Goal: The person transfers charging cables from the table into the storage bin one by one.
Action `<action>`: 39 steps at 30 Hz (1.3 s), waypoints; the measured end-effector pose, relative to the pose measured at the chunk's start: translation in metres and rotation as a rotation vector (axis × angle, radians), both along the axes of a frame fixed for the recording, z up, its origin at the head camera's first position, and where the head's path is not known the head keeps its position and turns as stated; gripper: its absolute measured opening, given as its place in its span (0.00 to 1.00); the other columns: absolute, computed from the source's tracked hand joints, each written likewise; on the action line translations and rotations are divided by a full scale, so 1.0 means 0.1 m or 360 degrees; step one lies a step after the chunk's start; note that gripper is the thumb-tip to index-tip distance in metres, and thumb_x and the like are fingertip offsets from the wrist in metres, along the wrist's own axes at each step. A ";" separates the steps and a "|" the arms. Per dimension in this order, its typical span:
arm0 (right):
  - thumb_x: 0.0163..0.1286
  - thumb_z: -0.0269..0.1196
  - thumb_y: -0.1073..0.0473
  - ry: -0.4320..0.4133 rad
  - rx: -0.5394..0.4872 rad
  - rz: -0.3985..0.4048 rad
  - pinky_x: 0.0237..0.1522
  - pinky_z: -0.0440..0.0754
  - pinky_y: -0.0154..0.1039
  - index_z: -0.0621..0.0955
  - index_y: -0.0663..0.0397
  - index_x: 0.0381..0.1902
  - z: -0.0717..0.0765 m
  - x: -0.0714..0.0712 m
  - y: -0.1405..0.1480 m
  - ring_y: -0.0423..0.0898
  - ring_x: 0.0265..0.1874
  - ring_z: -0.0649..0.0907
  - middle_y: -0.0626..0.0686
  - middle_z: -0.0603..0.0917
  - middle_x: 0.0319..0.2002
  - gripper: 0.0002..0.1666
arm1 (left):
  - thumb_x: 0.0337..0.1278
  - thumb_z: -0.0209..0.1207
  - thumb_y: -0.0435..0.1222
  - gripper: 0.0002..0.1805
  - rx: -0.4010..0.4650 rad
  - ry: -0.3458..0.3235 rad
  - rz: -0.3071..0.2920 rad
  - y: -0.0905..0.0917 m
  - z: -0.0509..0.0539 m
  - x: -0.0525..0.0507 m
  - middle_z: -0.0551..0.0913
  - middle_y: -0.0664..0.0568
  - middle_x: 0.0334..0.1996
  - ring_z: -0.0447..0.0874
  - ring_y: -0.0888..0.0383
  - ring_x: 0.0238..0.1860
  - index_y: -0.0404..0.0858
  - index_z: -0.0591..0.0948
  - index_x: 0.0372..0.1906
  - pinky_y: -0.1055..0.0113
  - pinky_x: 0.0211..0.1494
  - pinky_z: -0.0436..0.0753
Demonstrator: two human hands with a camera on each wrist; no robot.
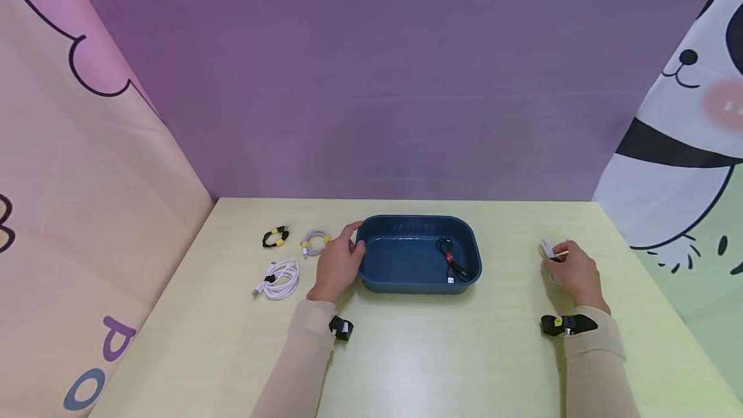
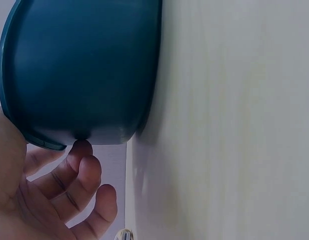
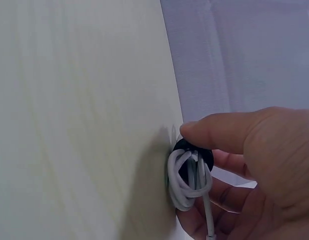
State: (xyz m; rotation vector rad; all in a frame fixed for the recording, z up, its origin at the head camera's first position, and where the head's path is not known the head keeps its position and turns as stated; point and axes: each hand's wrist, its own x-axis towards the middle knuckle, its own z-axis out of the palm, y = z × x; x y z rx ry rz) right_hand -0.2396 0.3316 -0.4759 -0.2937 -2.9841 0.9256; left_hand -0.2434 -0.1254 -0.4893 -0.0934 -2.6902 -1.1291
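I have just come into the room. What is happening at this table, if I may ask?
A person is handling tied-up cables around a blue bin. The left hand holds the bin at its left end, and the right hand pinches a white cable with a black tie, off to the right of the bin. One black cable with a red tie lies inside the bin. Three more bundled cables lie on the table to its left.

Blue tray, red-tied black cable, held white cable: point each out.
Blue tray (image 1: 400,263), head view: bare inside floor.
Red-tied black cable (image 1: 449,257), head view: its tied middle.
Held white cable (image 3: 187,191), right wrist view: lower coil loops.
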 end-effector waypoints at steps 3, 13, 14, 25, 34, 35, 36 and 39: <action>0.70 0.61 0.56 -0.0034 -0.0008 -0.0001 0.33 0.72 0.39 0.71 0.67 0.55 0.02 0.01 -0.01 0.60 0.40 0.82 0.72 0.80 0.50 0.23 | 0.72 0.57 0.39 0.25 0.0000 0.0001 -0.0002 0.00 0.00 0.00 0.76 0.53 0.21 0.68 0.59 0.17 0.46 0.74 0.71 0.67 0.22 0.66; 0.69 0.61 0.56 0.0005 0.0002 0.0009 0.33 0.72 0.38 0.73 0.66 0.53 0.01 -0.01 -0.04 0.59 0.39 0.82 0.71 0.81 0.49 0.22 | 0.72 0.57 0.39 0.25 -0.0009 -0.0007 0.0008 -0.01 0.01 -0.01 0.76 0.53 0.23 0.70 0.59 0.20 0.46 0.74 0.71 0.66 0.24 0.68; 0.69 0.61 0.56 0.0006 0.0000 0.0011 0.33 0.72 0.38 0.73 0.66 0.53 0.01 -0.01 -0.04 0.59 0.39 0.82 0.71 0.81 0.49 0.22 | 0.72 0.57 0.39 0.25 -0.0009 -0.0005 0.0007 -0.01 0.01 -0.01 0.77 0.53 0.23 0.70 0.59 0.20 0.46 0.74 0.71 0.66 0.24 0.68; 0.70 0.60 0.55 -0.0016 -0.0024 0.0004 0.33 0.73 0.38 0.73 0.66 0.54 0.04 -0.02 -0.08 0.61 0.42 0.81 0.71 0.79 0.51 0.22 | 0.72 0.58 0.38 0.25 -0.0008 -0.0001 -0.0008 -0.01 -0.01 -0.02 0.78 0.53 0.23 0.71 0.59 0.19 0.47 0.74 0.71 0.67 0.23 0.69; 0.71 0.61 0.56 0.0028 -0.0048 0.0023 0.31 0.74 0.37 0.73 0.67 0.53 0.10 -0.01 -0.13 0.60 0.40 0.82 0.72 0.80 0.49 0.22 | 0.72 0.57 0.39 0.25 -0.0006 0.0012 -0.0013 0.00 0.00 -0.03 0.77 0.53 0.22 0.69 0.59 0.18 0.46 0.74 0.71 0.66 0.23 0.67; 0.71 0.61 0.56 0.0035 -0.0048 0.0026 0.31 0.75 0.37 0.73 0.67 0.53 0.10 -0.01 -0.13 0.60 0.40 0.82 0.72 0.80 0.49 0.21 | 0.72 0.57 0.39 0.25 -0.0005 0.0006 -0.0012 0.00 0.00 -0.03 0.77 0.53 0.22 0.70 0.59 0.18 0.46 0.74 0.71 0.66 0.23 0.67; 0.71 0.61 0.56 0.0041 -0.0042 0.0030 0.31 0.75 0.37 0.73 0.67 0.53 0.10 -0.01 -0.14 0.60 0.40 0.82 0.72 0.80 0.49 0.21 | 0.72 0.57 0.39 0.25 -0.0006 -0.0001 -0.0011 0.00 0.00 -0.03 0.77 0.53 0.22 0.70 0.59 0.18 0.46 0.74 0.71 0.66 0.23 0.67; 0.71 0.61 0.57 0.0060 -0.0023 0.0038 0.32 0.74 0.37 0.73 0.67 0.53 0.10 -0.02 -0.15 0.61 0.40 0.82 0.73 0.81 0.50 0.20 | 0.72 0.57 0.39 0.25 -0.0011 -0.0015 -0.0003 0.00 -0.01 -0.03 0.78 0.53 0.23 0.70 0.59 0.19 0.47 0.74 0.72 0.67 0.24 0.68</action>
